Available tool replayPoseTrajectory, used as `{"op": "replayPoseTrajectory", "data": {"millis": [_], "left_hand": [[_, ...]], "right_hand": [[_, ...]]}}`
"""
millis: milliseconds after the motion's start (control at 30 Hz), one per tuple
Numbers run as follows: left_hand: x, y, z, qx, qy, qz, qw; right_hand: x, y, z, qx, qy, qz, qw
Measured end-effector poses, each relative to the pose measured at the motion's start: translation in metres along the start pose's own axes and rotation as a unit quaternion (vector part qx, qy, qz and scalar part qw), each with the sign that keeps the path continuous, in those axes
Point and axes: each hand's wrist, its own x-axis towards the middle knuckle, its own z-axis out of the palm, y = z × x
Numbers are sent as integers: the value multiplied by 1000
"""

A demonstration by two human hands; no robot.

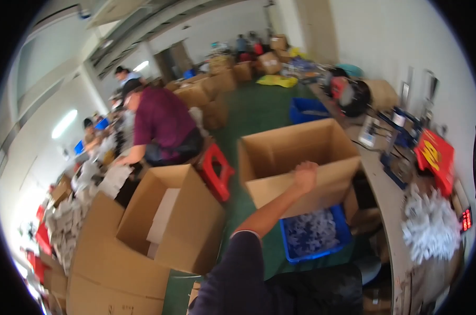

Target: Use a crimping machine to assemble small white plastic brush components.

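My left hand [304,176] is closed over the near top edge of a large open cardboard box [322,190], fingers bent inside the rim. This box looks empty inside and is slightly tilted. Just below it, a blue plastic bin [316,255] on the green floor holds many small translucent pieces [311,231]. To the left of my arm stands another open cardboard box [193,223], with a white sheet or panel [163,215] along its inner side. My right hand is out of the picture.
A person in a maroon shirt [164,118] sits at the left by a red stool [216,165]. The right-hand workbench [377,178] carries tools, a red bin [436,157] and a white heap [431,223]. Another blue bin [307,109] and stacked cartons [211,89] stand farther back.
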Motion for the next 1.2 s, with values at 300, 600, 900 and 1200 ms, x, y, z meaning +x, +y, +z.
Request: {"op": "replayPoseTrajectory", "data": {"millis": [300, 600, 900, 1200], "left_hand": [[-21, 166, -27, -282, 78, 233, 928], [-31, 328, -35, -505, -19, 276, 818], [-24, 389, -23, -426, -64, 264, 863], [-9, 429, -12, -336, -40, 301, 891]], "right_hand": [[9, -2, 17, 25, -3, 48, 999], [0, -13, -2, 91, 4, 102, 991], [0, -25, 2, 84, 7, 89, 992], [-1, -24, -1, 63, 17, 63, 996]]}}
